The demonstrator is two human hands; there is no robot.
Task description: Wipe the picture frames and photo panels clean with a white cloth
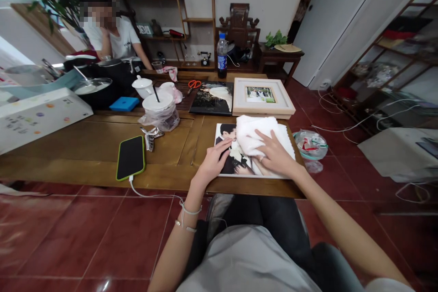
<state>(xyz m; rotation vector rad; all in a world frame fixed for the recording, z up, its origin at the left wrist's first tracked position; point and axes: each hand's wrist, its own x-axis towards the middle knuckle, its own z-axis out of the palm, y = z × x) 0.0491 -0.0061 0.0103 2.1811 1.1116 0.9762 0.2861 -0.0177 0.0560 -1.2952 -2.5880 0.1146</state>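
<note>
A wedding photo panel with a white edge lies flat at the table's front right. It shows a couple in black and white clothing. My left hand rests on its left part, fingers stretched out and holding nothing. With my right hand I hold a folded white towel down against the panel, some fingers spread over the top of it. The towel covers the panel's upper middle and right. Just behind lie a dark wedding photo panel and a pale framed photo.
A charging phone, a foil packet, a lidded white cup and orange-handled scissors are on the table. Farther back stands a bottle. Another person sits at the far left. A bag-lined bin stands right.
</note>
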